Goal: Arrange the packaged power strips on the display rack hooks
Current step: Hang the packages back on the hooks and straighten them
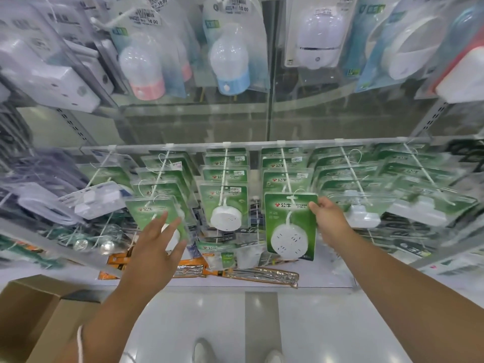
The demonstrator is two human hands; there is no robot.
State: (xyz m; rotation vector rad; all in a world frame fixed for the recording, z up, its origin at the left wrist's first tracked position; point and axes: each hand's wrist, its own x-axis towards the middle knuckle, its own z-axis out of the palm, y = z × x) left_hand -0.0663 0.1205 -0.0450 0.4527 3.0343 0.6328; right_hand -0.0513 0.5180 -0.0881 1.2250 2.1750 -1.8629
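Up front, the right hand pinches the top right corner of a green carded round power strip — its card hangs at the front of a white hook on the display rack rail. The left hand is spread open (fingers apart, holding nothing) before a neighbouring green pack. A cardboard box sits on the floor at lower left.

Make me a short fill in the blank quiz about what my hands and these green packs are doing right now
1. The right hand grips a green pack by its top ____ corner.
2. The socket in that pack is ____ in shape.
3. The left hand is open, holding ____.
4. A cardboard box sits on the floor at lower ____.

Missing words: right; round; nothing; left
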